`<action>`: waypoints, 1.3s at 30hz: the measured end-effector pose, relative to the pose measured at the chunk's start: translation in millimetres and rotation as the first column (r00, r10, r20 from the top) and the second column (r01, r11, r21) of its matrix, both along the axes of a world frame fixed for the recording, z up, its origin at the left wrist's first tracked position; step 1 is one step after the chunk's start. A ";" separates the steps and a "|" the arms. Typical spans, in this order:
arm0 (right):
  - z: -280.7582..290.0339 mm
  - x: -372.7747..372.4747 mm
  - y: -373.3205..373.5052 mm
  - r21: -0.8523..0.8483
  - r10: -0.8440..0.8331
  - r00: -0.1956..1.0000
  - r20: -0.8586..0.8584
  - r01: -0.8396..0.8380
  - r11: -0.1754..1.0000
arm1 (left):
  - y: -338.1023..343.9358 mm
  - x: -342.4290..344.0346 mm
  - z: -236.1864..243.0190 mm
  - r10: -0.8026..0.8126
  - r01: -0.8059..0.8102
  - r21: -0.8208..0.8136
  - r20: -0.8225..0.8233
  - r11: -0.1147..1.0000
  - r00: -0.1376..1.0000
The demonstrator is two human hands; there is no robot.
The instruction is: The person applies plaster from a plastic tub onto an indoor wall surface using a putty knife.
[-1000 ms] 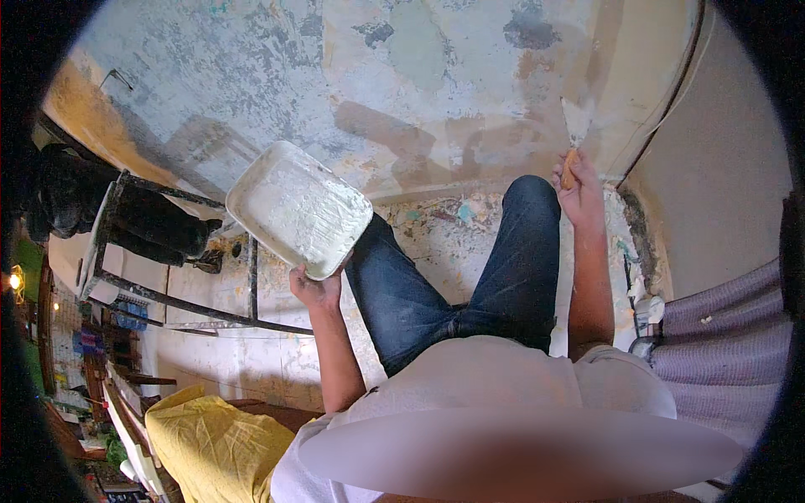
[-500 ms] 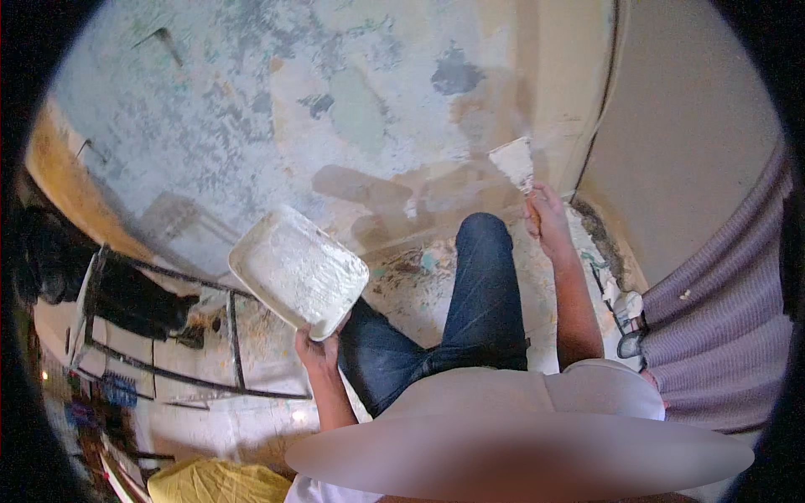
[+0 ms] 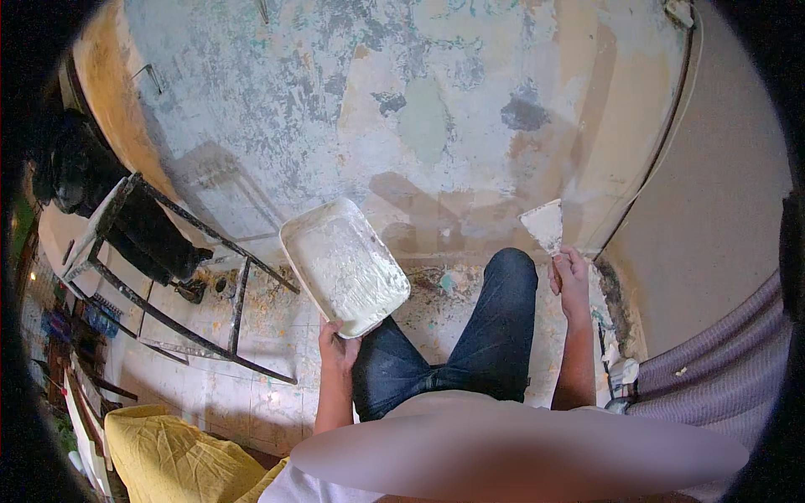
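My left hand (image 3: 337, 345) grips the near edge of a white rectangular tray (image 3: 340, 251), its inside smeared with wet white filler. The tray is tilted and hangs over my left knee. Closed round its handle, my right hand (image 3: 572, 281) holds up a putty knife (image 3: 545, 226) with a broad blade coated in white. The blade points away from me, toward the patchy wall (image 3: 419, 117), and seems apart from it. My right hand hides most of the handle.
A paint-spattered metal stool frame (image 3: 239, 306) stands at my left, with a person in dark clothes (image 3: 126, 201) beyond it. Yellow cloth (image 3: 172, 457) lies low left. Flaked debris covers the floor along the wall. A purple-grey ribbed cloth (image 3: 713, 369) hangs at right.
My view has shifted, so the wall sits further right and lower. The putty knife has come down nearer my right knee. Both hands keep their hold.
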State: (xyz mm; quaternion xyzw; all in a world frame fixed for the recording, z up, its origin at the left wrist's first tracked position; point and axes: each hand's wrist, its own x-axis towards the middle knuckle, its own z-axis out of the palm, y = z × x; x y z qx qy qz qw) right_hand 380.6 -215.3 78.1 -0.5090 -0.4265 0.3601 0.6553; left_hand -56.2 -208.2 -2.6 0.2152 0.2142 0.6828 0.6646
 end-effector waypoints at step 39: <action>59.5 -89.4 26.2 0.046 0.064 0.195 0.979 -0.511 0.858 | 33.6 63.7 75.2 0.003 0.030 0.127 -0.251 0.991 0.968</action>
